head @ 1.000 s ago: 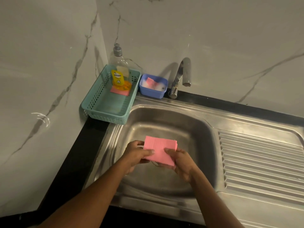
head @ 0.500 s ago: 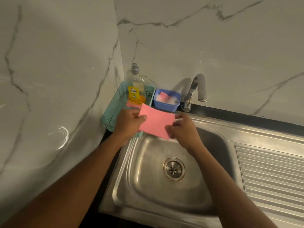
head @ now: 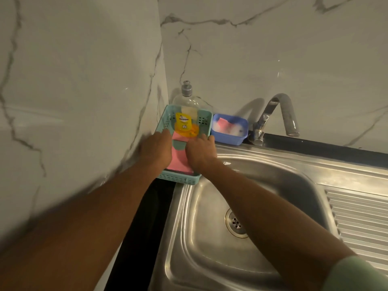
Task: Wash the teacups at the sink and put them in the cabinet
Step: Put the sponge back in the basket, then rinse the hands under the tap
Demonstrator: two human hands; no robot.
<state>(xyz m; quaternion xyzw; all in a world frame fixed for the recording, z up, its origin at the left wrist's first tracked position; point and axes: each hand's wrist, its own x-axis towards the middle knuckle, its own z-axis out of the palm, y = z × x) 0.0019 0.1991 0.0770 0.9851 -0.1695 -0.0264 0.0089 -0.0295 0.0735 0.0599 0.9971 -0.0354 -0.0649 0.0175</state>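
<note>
Head view is showing the left hand (head: 156, 152) and right hand (head: 201, 153), each grip released and fingers straight, pressing the pink cloth (head: 180, 162) flat in the teal basket (head: 178, 180) beside the sink (head: 210, 253), no teacup showing; withdrawing without nudging the soap bottle (head: 186, 114) is looking wise.

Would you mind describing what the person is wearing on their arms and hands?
Both forearms are bare down to the left hand and right hand, with no watch, ring or glove visible. A pale green sleeve shows high on the right arm.
</note>
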